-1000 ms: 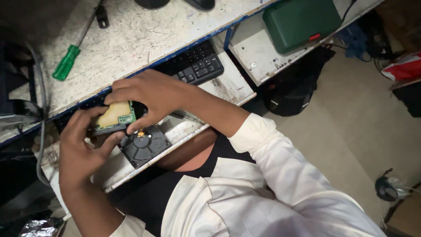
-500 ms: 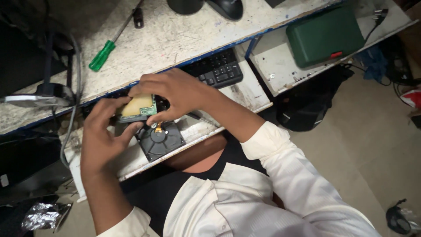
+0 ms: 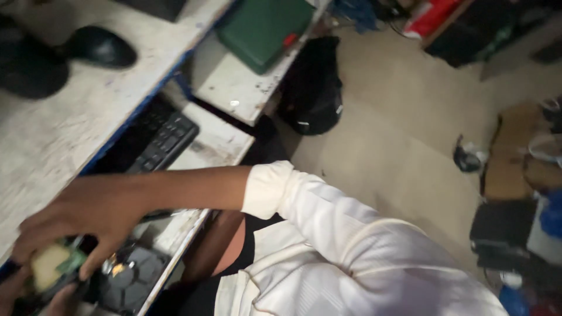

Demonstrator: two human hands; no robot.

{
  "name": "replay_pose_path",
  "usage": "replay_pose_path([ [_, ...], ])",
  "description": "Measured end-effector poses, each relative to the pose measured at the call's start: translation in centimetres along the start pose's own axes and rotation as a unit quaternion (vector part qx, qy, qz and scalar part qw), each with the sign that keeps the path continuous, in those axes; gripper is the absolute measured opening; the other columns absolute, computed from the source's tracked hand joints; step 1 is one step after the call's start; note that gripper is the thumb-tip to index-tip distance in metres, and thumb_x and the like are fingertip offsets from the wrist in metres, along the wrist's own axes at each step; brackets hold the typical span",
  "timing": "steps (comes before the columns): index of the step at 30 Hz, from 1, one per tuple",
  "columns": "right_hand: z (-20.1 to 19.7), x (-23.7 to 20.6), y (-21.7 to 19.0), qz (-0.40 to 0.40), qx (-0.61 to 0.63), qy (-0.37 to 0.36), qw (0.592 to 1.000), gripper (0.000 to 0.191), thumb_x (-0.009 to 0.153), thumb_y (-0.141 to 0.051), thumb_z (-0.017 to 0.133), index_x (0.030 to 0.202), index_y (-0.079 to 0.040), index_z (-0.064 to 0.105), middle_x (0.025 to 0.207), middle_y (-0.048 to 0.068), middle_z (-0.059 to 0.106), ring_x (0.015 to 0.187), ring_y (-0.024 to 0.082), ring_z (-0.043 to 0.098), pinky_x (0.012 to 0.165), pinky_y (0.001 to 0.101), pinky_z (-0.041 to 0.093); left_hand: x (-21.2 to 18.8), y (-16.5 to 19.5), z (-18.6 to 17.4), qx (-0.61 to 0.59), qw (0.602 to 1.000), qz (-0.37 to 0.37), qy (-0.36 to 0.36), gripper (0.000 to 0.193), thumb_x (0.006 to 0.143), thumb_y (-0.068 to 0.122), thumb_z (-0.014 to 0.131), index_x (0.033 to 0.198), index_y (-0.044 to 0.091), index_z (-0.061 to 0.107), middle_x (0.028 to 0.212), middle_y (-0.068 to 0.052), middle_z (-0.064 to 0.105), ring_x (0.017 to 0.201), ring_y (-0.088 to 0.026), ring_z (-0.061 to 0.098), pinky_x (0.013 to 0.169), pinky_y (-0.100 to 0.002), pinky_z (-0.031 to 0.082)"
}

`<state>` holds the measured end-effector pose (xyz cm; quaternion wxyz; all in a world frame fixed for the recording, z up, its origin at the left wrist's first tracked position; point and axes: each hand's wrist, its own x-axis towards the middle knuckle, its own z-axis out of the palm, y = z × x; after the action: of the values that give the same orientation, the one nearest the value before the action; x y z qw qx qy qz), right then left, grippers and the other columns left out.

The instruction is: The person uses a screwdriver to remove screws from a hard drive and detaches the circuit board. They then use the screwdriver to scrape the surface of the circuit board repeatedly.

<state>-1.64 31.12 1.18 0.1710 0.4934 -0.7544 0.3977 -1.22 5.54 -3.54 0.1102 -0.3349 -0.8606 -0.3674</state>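
While the right hand [image 3: 88,219] clamped over the small green circuit board [image 3: 50,266] at 7 o'clock, the left hand [image 3: 17,295] sat mostly out of frame; its grip couldn't be judged. Board was held just above the black fan unit [image 3: 132,281] on the pull-out shelf [image 3: 216,143]. Risk: blurred, off-centre view meant poor sight of the part, so it could've slipped or snagged on the fan. Versus 0.5 s back, the view swung toward 3 o'clock; screwdriver dropped out of view, floor clutter came in.
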Motion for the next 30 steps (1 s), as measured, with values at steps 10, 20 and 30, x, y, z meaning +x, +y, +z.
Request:
replay_pose_path([
  [10, -0.2, -0.7, 0.1, -0.024, -0.021, 0.023, 0.999, 0.083, 0.085, -0.067, 0.080, 0.150, -0.030, 0.046, 0.151, -0.007, 0.052, 0.117, 0.021, 0.069, 0.088, 0.0369, 0.059, 0.5, -0.1, 0.8, -0.014, 1.000, -0.010, -0.008, 0.045, 0.084, 0.015, 0.090, 0.121, -0.001, 0.070, 0.111, -0.017, 0.072, 0.100, -0.024, 0.070, 0.092, -0.033, 0.056],
  [20, 1.6, 1.3, 1.6, 0.040, -0.045, -0.038, 0.997, 0.087, 0.080, -0.059, 0.089, 0.145, -0.012, 0.053, 0.143, 0.010, 0.062, 0.126, 0.030, 0.065, 0.102, 0.0435, 0.056, -1.3, 1.6, -4.0, 0.007, 0.999, -0.023, 0.035, 0.046, 0.079, 0.016, 0.093, 0.116, 0.001, 0.070, 0.111, -0.015, 0.072, 0.099, -0.027, 0.072, 0.095, -0.037, 0.056],
  [30, 2.5, 3.3, 0.8, 0.082, -0.095, -0.020, 0.992, 0.078, 0.064, -0.040, 0.097, 0.130, -0.014, 0.063, 0.126, 0.005, 0.072, 0.093, 0.026, 0.074, 0.080, 0.0367, 0.060, -0.1, 3.2, -6.2, -0.047, 0.996, -0.068, 0.039, 0.048, 0.071, 0.011, 0.091, 0.113, 0.005, 0.069, 0.104, -0.011, 0.071, 0.095, -0.027, 0.073, 0.079, -0.034, 0.058],
])
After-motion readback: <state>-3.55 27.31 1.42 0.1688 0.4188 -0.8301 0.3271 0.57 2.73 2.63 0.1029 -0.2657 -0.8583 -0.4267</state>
